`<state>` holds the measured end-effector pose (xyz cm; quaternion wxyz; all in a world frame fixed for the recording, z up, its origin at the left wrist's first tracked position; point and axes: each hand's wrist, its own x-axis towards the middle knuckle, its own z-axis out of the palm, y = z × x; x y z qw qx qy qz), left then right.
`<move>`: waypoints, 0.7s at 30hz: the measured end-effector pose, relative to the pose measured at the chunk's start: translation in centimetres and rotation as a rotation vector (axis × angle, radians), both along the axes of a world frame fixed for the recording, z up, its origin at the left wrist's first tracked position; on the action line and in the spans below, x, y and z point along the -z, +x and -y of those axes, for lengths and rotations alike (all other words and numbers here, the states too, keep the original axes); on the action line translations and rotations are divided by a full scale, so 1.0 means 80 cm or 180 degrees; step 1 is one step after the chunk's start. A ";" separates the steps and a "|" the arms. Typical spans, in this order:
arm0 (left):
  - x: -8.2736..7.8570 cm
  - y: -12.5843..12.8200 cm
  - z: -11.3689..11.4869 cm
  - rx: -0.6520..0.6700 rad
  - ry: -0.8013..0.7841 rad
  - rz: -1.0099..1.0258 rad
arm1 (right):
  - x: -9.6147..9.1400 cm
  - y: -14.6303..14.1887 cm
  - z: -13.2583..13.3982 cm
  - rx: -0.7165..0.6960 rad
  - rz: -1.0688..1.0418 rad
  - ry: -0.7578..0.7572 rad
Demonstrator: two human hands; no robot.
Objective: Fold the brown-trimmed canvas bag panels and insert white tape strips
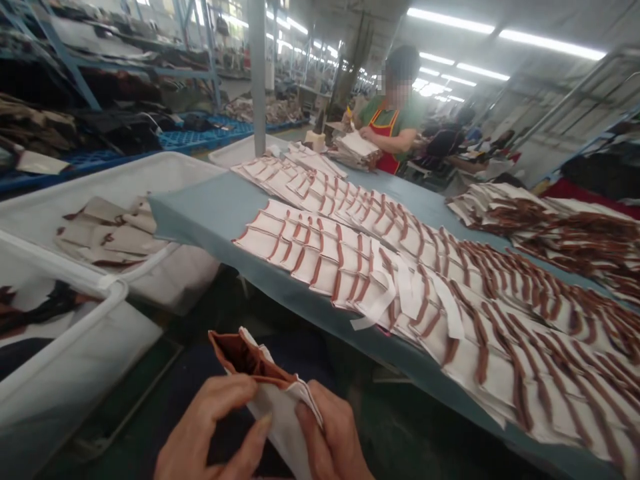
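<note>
A white fabric piece with a brown leather edge (275, 413) is grasped by the left hand (205, 427) and right hand (333, 433), held up just beside the table, its folded mouth seemingly spread for inspection. Similar pieces (350, 267) are laid overlapping on the blue-grey covered table (210, 220), apparently keeping each brown edge exposed.

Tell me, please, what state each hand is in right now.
Left hand: closed, gripping the brown-edged fabric piece.
Right hand: closed, gripping the same piece.
</note>
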<state>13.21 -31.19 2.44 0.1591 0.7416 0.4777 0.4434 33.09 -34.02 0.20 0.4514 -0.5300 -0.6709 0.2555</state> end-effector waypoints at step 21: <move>-0.057 -0.005 -0.054 0.0727 -0.2172 0.0499 | -0.070 -0.011 -0.041 -0.0567 0.0194 -0.1206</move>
